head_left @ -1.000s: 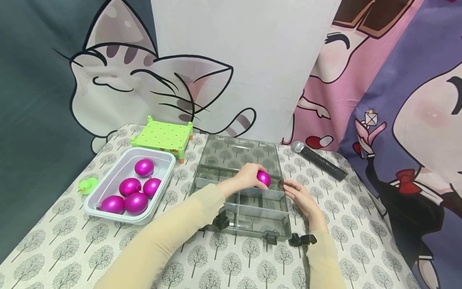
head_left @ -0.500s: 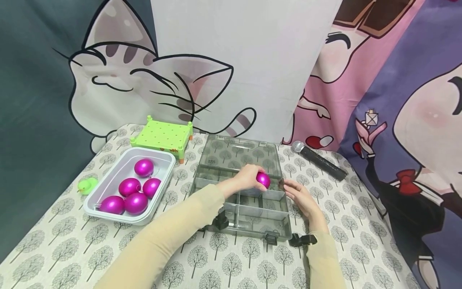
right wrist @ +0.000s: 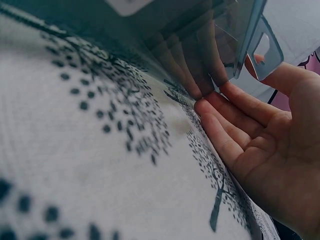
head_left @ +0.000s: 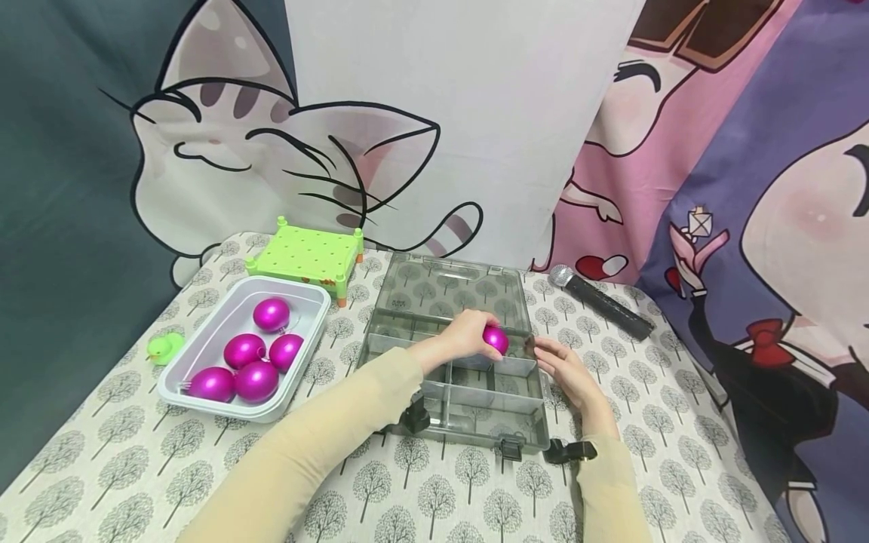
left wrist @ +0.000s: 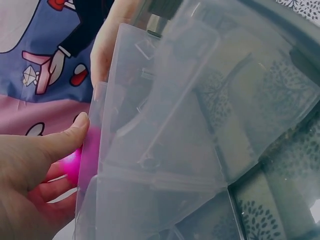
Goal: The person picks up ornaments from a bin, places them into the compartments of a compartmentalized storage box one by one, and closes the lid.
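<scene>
My left hand (head_left: 465, 334) grips a shiny magenta ball (head_left: 496, 340) at the back right compartment of a clear grey divided box (head_left: 448, 394). In the left wrist view, the thumb and fingers curl round the ball (left wrist: 72, 162), and part of it shows through a translucent divider (left wrist: 150, 120). The box's lid (head_left: 453, 286) is folded back, lying behind it. My right hand (head_left: 569, 375) rests with extended fingers against the box's right wall. In the right wrist view, the fingertips touch the wall low near the cloth, and the thumb is up by a clear tab (right wrist: 265, 50).
To the left stands a white tub (head_left: 308, 362) holding several magenta balls (head_left: 256, 381). A green pegged stand (head_left: 305, 255) is behind it, and a small green duck (head_left: 165, 348) is beside it. A black microphone (head_left: 604, 303) lies at the back right on the tree-print cloth (head_left: 434, 490).
My left hand and the magenta ball have sunk very slightly into the back right compartment. The right hand stays against the box.
</scene>
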A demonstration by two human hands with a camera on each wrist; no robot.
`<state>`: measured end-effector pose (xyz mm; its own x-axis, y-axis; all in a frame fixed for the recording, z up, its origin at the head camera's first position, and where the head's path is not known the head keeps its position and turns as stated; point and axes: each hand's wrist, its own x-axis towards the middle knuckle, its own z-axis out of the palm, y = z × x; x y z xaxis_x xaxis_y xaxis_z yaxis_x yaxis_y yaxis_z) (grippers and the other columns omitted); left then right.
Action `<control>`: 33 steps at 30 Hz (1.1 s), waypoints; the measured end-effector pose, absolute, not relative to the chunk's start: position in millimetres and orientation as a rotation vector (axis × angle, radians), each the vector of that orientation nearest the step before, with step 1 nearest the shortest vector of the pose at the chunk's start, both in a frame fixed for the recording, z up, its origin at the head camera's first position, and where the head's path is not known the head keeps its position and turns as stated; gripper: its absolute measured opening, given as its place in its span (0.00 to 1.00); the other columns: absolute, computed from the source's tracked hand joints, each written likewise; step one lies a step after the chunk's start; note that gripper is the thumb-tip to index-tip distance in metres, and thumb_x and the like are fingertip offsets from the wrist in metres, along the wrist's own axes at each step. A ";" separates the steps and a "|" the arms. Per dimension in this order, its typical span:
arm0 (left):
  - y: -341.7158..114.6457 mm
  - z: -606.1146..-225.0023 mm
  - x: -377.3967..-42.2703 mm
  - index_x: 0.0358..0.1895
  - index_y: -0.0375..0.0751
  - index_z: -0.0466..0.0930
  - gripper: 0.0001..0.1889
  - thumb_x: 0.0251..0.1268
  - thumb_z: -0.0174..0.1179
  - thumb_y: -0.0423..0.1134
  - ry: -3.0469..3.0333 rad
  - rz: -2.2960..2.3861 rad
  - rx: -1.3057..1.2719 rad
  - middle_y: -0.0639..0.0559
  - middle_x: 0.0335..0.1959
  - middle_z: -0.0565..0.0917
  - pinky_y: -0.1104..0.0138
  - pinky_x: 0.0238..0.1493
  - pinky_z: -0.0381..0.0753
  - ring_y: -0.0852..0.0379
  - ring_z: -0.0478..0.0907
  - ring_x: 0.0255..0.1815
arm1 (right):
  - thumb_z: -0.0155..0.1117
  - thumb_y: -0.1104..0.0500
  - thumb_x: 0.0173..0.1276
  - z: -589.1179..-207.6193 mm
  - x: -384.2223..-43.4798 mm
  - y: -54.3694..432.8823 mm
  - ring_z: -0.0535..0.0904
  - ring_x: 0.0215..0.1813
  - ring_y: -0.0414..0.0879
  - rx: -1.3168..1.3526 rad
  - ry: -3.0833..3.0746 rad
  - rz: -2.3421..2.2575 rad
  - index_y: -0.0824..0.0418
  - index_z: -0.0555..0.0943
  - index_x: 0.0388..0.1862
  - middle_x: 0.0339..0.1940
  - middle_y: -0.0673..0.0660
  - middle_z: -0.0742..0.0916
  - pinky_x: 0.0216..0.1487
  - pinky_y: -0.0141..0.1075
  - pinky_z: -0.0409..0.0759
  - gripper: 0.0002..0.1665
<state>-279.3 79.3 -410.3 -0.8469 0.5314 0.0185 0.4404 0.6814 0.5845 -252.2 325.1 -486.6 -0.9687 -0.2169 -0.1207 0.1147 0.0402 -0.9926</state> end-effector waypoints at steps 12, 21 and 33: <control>74.9 -407.2 -275.7 0.62 0.36 0.76 0.36 0.48 0.75 0.46 2.726 0.888 0.815 0.45 0.61 0.81 0.56 0.69 0.72 0.48 0.76 0.64 | 0.54 0.60 0.75 -485.2 -252.2 324.7 0.79 0.51 0.27 -0.091 2.127 -1.960 0.80 0.56 0.71 0.50 0.40 0.80 0.57 0.21 0.76 0.36; 60.9 -391.2 -270.0 0.63 0.36 0.74 0.35 0.51 0.74 0.43 2.619 0.883 0.898 0.42 0.63 0.78 0.60 0.66 0.75 0.46 0.75 0.65 | 0.53 0.59 0.76 -488.7 -252.9 326.3 0.79 0.52 0.27 -0.118 2.142 -1.958 0.80 0.57 0.70 0.48 0.37 0.81 0.56 0.20 0.76 0.34; 14.8 -361.7 -267.5 0.63 0.38 0.74 0.33 0.52 0.73 0.41 2.506 0.835 1.278 0.47 0.64 0.78 0.61 0.70 0.70 0.51 0.73 0.66 | 0.53 0.59 0.76 -486.3 -251.0 325.5 0.78 0.51 0.26 -0.099 2.164 -1.928 0.80 0.56 0.71 0.47 0.36 0.81 0.56 0.19 0.75 0.35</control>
<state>-267.5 14.8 -361.7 -0.6031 0.7946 0.0696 0.6777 0.4644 0.5702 -251.0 325.5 -486.3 -0.9686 -0.2093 -0.1341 0.1091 0.1265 -0.9859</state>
